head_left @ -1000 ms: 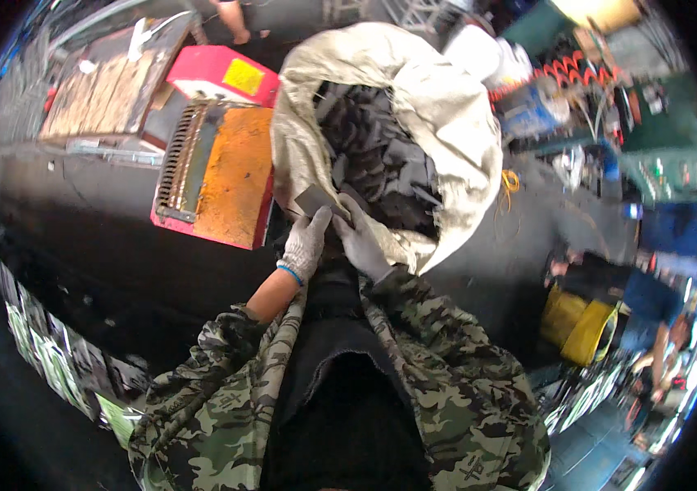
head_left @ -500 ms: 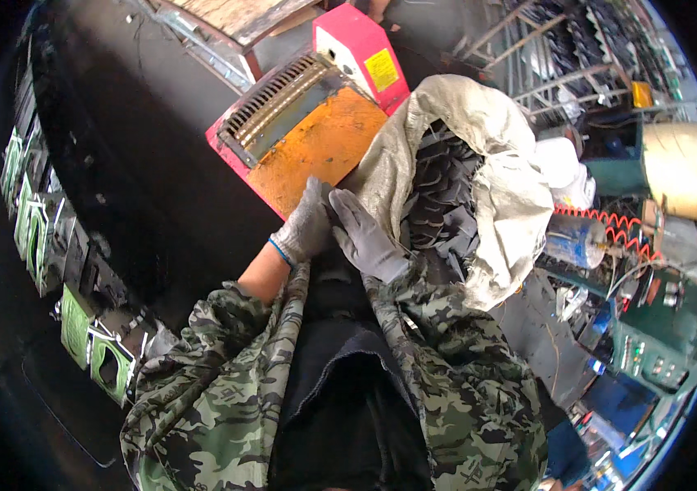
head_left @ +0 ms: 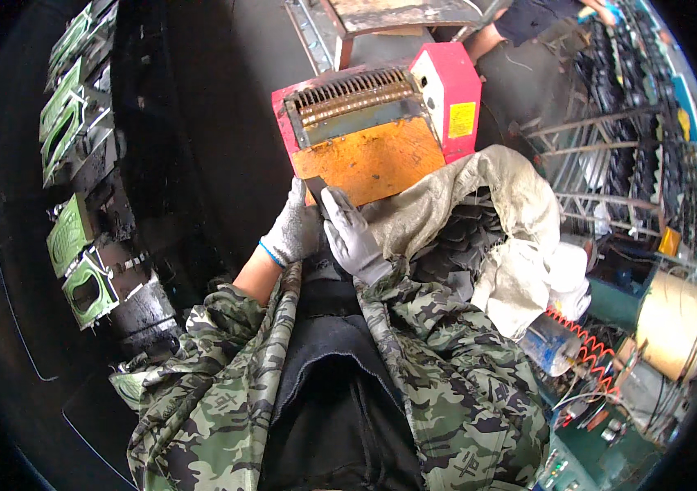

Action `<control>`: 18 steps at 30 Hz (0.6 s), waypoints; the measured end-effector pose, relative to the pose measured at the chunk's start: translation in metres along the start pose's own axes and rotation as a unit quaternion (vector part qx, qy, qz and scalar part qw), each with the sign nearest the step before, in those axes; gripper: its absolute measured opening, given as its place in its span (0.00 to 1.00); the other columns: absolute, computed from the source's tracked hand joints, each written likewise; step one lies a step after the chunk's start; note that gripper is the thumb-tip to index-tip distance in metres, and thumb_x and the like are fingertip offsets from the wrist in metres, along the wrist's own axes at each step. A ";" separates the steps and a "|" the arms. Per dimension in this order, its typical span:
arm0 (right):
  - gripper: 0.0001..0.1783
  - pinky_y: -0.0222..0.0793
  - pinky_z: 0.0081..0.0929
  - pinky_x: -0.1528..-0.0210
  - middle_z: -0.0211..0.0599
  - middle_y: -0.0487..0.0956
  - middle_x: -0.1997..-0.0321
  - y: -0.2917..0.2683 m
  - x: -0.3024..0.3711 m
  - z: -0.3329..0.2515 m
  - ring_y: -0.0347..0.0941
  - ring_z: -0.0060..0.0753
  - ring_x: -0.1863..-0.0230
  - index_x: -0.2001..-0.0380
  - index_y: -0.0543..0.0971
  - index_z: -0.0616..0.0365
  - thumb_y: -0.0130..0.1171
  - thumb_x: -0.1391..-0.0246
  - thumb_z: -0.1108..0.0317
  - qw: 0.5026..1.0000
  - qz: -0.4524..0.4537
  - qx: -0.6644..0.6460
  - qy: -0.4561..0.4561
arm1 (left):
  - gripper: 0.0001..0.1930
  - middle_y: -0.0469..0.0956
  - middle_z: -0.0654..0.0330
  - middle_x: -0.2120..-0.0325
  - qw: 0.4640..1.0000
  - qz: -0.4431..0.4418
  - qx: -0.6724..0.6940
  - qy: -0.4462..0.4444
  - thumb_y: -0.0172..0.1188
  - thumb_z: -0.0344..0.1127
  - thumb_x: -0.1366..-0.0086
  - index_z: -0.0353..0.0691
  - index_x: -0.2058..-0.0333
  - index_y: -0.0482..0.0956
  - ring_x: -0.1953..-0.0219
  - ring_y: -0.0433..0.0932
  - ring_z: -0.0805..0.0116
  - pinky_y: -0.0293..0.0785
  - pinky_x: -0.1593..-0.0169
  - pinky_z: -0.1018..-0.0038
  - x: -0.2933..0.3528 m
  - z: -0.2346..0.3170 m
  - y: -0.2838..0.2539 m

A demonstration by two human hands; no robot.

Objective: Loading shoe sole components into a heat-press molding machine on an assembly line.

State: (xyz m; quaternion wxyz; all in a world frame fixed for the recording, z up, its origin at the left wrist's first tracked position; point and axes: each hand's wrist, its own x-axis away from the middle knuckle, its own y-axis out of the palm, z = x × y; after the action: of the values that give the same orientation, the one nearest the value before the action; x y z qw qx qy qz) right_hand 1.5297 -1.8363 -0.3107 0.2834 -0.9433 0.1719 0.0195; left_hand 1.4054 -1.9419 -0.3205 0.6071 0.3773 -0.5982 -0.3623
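My left hand [head_left: 293,233] and my right hand [head_left: 351,236], both in grey work gloves, meet in front of my chest and hold a small dark flat piece [head_left: 315,187] between them. Just beyond the piece stands a red and orange machine [head_left: 369,131] with a toothed slot along its top and an orange sloped front. To the right of my hands sits an open beige sack [head_left: 487,213] filled with several dark flat pieces [head_left: 463,237]. My camouflage sleeves come up from the lower edge.
Green and white moulded parts [head_left: 78,237] line a dark rack at the left. Another person [head_left: 528,24] stands behind the machine. At the right are metal racks [head_left: 610,139], a coiled orange hose [head_left: 590,348], a beige drum [head_left: 680,323] and a blue bottle [head_left: 549,344].
My hands came out of the sack with a dark piece and moved left toward the orange front of the machine. The view swung left, so the sack shifted to the right.
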 end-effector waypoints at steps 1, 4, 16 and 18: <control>0.31 0.56 0.46 0.32 0.54 0.63 0.32 -0.002 -0.004 -0.003 0.58 0.59 0.31 0.34 0.61 0.62 0.50 0.39 0.67 0.997 -0.010 0.071 -0.038 | 0.47 0.64 0.51 0.39 1.000 -0.005 -0.003 0.002 0.39 0.74 0.39 0.36 0.36 0.57 0.35 0.61 0.52 0.47 0.31 0.50 0.006 -0.003 0.002; 0.32 0.57 0.47 0.33 0.50 0.63 0.31 -0.014 -0.014 -0.011 0.58 0.53 0.30 0.33 0.62 0.60 0.50 0.40 0.64 0.979 -0.040 0.178 -0.091 | 0.56 0.59 0.48 0.34 1.000 -0.018 0.019 0.010 0.37 0.80 0.42 0.33 0.32 0.51 0.33 0.59 0.52 0.49 0.30 0.56 0.016 -0.007 0.003; 0.28 0.53 0.48 0.28 0.41 0.61 0.29 -0.042 -0.045 0.002 0.55 0.39 0.27 0.31 0.58 0.61 0.39 0.33 0.66 0.725 0.135 -0.623 0.262 | 0.63 0.43 0.38 0.30 0.994 0.048 -0.092 -0.029 0.35 0.84 0.45 0.31 0.30 0.38 0.29 0.47 0.46 0.45 0.27 0.58 0.033 -0.018 0.001; 0.27 0.52 0.50 0.27 0.40 0.63 0.30 -0.059 -0.054 -0.016 0.58 0.40 0.29 0.32 0.59 0.60 0.40 0.32 0.66 0.642 0.151 -0.702 0.268 | 0.56 0.48 0.43 0.31 0.998 0.011 -0.046 -0.051 0.38 0.79 0.42 0.35 0.31 0.46 0.29 0.50 0.49 0.46 0.28 0.54 0.033 -0.018 -0.009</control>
State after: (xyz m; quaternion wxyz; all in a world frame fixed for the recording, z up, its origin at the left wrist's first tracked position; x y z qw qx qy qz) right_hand 1.4983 -1.7820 -0.2586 -0.5290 -0.7841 0.3152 -0.0773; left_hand 1.4237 -1.9745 -0.3139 0.5965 0.3232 -0.6154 -0.4013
